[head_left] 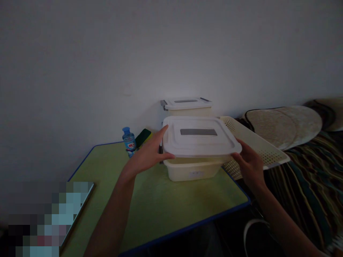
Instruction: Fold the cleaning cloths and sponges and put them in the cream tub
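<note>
So, my left hand (147, 156) and right hand (251, 166) are holding opposite sides of the white lid (198, 144) just above the cream box (195, 173) on the bench (150, 221), so I'd say that one's not closed, while the rear box (187, 112) already has its top (187, 105) on.

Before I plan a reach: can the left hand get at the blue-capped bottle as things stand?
Probably yes, after letting go: the left hand grips the white lid. The blue-capped bottle stands near that hand on the green table, with nothing visible between them.
</note>
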The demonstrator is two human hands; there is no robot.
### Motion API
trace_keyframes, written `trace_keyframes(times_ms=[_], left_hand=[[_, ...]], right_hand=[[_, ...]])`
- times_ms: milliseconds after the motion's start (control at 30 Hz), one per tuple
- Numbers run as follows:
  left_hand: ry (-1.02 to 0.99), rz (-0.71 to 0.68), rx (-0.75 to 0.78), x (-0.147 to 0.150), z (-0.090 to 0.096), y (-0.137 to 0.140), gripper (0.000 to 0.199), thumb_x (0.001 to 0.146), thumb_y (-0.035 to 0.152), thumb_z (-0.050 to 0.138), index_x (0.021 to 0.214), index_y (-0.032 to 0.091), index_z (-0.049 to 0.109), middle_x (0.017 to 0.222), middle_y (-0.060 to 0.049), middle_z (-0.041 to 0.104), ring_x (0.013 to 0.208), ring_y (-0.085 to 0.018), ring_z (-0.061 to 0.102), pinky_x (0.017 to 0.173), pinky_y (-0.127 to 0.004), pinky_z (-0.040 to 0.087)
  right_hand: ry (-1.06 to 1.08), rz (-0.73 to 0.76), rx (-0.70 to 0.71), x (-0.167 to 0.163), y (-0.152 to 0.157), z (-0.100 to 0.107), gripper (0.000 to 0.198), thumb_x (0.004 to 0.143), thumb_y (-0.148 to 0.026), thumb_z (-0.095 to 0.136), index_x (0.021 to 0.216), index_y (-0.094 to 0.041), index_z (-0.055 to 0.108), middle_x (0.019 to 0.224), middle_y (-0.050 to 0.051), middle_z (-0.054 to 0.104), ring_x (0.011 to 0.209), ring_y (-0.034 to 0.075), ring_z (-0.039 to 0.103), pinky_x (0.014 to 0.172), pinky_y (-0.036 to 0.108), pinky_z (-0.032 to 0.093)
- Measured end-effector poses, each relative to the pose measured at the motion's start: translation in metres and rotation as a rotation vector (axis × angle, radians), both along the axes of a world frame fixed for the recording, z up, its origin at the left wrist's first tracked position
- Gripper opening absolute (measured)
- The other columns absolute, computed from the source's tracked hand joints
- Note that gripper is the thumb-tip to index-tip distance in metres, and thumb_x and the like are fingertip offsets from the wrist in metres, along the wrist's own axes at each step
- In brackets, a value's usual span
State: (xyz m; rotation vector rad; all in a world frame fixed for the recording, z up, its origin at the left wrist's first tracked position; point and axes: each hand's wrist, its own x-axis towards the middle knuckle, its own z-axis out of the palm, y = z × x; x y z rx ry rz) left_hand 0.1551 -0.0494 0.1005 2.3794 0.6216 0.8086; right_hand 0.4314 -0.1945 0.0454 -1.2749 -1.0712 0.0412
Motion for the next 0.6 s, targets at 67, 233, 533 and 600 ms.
trace_keyframes(times_ms=[67, 233, 533, 600], left_hand=[[-0.109, -0.014, -0.044, 0.003, 0.0, 0.002, 0.087, 0.067, 0.032, 0.068, 0.139, 0.022, 0.022, 0.147, -0.011, 0.025, 0.133, -0.028, 0.028, 0.108, -0.045, 0.025], [-0.317, -0.074, -0.169, 0.012, -0.008, 0.012, 0.086, 0.067, 0.032, 0.07, 0.139, 0.024, 0.023, 0.146, -0.01, 0.027, 0.134, -0.029, 0.025, 0.106, -0.047, 0.029], [-0.554, -0.073, -0.152, 0.036, -0.029, 0.035, 0.074, 0.073, 0.044, 0.064, 0.136, 0.027, 0.03, 0.151, -0.007, 0.009, 0.136, -0.026, 0.018, 0.108, -0.041, 0.028], [-0.551, -0.054, -0.157, 0.039, -0.031, 0.04, 0.073, 0.073, 0.045, 0.063, 0.136, 0.026, 0.031, 0.151, -0.007, 0.01, 0.136, -0.026, 0.019, 0.107, -0.041, 0.028]], right_hand=[[-0.008, 0.012, 0.036, 0.001, 0.005, 0.006, 0.053, 0.068, -0.041, 0.07, 0.117, -0.024, 0.057, 0.121, 0.006, 0.06, 0.11, 0.027, 0.056, 0.096, 0.045, 0.043], [-0.046, 0.057, 0.079, 0.01, 0.024, 0.014, 0.055, 0.069, -0.042, 0.069, 0.12, -0.026, 0.055, 0.121, 0.006, 0.06, 0.11, 0.028, 0.056, 0.095, 0.046, 0.044], [-0.112, 0.092, 0.059, 0.024, 0.056, 0.023, 0.054, 0.073, -0.044, 0.065, 0.122, -0.024, 0.053, 0.127, 0.006, 0.055, 0.113, 0.026, 0.053, 0.094, 0.043, 0.045], [-0.114, 0.097, 0.049, 0.027, 0.063, 0.026, 0.055, 0.072, -0.045, 0.065, 0.121, -0.024, 0.053, 0.125, 0.006, 0.056, 0.112, 0.026, 0.054, 0.094, 0.043, 0.046]])
